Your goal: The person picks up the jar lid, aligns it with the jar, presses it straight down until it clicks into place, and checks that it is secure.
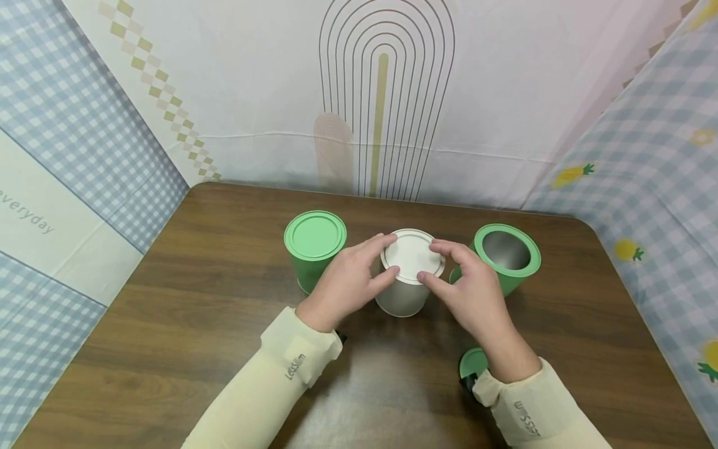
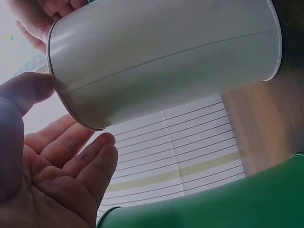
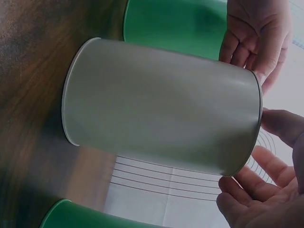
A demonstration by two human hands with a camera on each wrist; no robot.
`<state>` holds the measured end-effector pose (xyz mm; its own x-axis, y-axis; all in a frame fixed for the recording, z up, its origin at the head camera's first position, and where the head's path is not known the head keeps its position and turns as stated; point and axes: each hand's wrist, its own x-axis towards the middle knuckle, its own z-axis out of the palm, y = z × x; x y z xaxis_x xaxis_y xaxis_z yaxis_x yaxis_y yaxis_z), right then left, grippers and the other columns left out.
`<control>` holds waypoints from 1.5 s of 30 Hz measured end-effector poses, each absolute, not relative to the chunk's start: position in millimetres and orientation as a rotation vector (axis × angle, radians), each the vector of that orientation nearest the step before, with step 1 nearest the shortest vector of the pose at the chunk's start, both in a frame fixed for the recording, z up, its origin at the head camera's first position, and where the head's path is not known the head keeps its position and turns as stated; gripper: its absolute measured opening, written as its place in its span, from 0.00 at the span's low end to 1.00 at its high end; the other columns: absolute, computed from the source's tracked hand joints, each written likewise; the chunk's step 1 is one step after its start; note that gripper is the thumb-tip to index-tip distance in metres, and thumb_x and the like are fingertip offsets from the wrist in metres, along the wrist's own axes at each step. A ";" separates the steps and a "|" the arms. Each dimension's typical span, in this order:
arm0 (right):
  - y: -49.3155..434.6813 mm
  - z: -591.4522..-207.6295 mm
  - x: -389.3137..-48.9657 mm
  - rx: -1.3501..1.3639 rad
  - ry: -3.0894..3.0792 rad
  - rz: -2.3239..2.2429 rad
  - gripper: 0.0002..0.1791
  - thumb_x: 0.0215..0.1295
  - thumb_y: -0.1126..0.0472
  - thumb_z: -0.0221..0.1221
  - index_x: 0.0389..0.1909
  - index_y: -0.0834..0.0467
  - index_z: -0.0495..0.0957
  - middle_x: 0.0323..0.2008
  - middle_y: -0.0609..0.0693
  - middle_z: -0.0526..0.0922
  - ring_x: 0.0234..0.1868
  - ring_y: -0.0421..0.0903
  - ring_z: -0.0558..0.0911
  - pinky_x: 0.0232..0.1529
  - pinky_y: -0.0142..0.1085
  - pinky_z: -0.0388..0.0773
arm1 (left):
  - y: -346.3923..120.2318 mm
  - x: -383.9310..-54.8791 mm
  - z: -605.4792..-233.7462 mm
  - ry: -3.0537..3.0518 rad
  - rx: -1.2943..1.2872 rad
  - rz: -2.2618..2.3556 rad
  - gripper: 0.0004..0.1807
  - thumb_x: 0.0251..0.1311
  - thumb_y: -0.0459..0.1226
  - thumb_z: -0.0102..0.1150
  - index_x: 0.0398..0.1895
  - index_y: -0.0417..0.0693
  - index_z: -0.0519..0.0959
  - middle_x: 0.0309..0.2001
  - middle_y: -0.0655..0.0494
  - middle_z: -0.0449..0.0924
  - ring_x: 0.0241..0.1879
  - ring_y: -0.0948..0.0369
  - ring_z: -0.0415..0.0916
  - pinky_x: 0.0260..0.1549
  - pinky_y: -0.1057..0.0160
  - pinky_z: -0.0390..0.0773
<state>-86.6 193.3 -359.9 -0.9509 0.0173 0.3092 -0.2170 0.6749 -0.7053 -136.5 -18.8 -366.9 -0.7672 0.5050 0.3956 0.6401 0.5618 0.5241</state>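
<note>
A white can stands upright on the table in front of me, with a white lid on its top. My left hand holds the lid's left edge, thumb near and forefinger far. On the opposite edge, my right hand grips in the same way, its thumb at the near rim. Both wrist views show the plain side of the can and fingertips at its top rim. Beyond my left hand is a green can with a green lid on. To the right, a second green can has an open top.
A loose green round lid lies on the brown wooden table, partly under my right wrist. A printed cloth hangs behind the table's far edge, and checked cloth hangs at the sides.
</note>
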 end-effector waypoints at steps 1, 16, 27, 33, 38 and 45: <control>193.3 -359.2 -86.9 0.155 -2.610 1.148 0.26 0.55 0.62 0.74 0.56 0.60 0.81 0.58 0.55 0.82 0.61 0.53 0.78 0.60 0.52 0.74 | -18.2 -136.4 -366.8 -2.592 -0.959 -0.993 0.25 0.63 0.40 0.66 0.63 0.44 0.76 0.60 0.49 0.80 0.62 0.55 0.76 0.56 0.55 0.80; 197.0 -349.7 -90.8 0.072 -2.785 1.192 0.30 0.59 0.58 0.72 0.61 0.60 0.76 0.59 0.57 0.79 0.59 0.56 0.77 0.61 0.52 0.75 | -14.0 -134.0 -362.7 -2.693 -0.852 -1.008 0.24 0.63 0.41 0.66 0.61 0.46 0.78 0.52 0.54 0.85 0.35 0.58 0.79 0.38 0.61 0.81; 197.5 -358.1 -78.8 0.126 -2.731 1.108 0.28 0.62 0.57 0.70 0.62 0.58 0.77 0.63 0.53 0.79 0.64 0.53 0.76 0.60 0.53 0.74 | -13.7 -127.6 -378.8 -2.505 -0.899 -1.003 0.24 0.65 0.39 0.64 0.63 0.43 0.77 0.62 0.48 0.79 0.64 0.57 0.74 0.51 0.55 0.82; 200.6 -360.4 -69.8 0.165 -2.690 1.079 0.30 0.61 0.57 0.71 0.63 0.60 0.76 0.61 0.54 0.80 0.65 0.55 0.75 0.63 0.55 0.72 | -14.4 -121.3 -376.2 -2.431 -0.947 -1.043 0.24 0.64 0.38 0.64 0.62 0.40 0.77 0.64 0.50 0.77 0.66 0.57 0.72 0.60 0.57 0.76; 204.4 -362.3 -61.7 0.142 -2.678 1.074 0.31 0.60 0.55 0.72 0.64 0.58 0.76 0.60 0.53 0.81 0.64 0.54 0.77 0.61 0.56 0.73 | -13.9 -116.0 -374.0 -2.382 -0.968 -1.070 0.25 0.63 0.38 0.64 0.63 0.38 0.77 0.64 0.49 0.77 0.66 0.57 0.72 0.62 0.58 0.75; 208.3 -361.1 -53.1 0.110 -2.664 1.087 0.30 0.59 0.53 0.72 0.63 0.53 0.78 0.58 0.49 0.82 0.62 0.53 0.78 0.60 0.55 0.74 | -12.3 -105.2 -371.4 -2.380 -0.984 -1.055 0.31 0.62 0.39 0.66 0.67 0.37 0.72 0.65 0.45 0.75 0.65 0.55 0.74 0.61 0.57 0.75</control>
<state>-53.1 208.3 -361.1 -0.9629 0.0285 0.2685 -0.1675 0.7168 -0.6768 -105.2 -12.3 -371.4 -0.6945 0.4522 0.5596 0.7183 0.4798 0.5038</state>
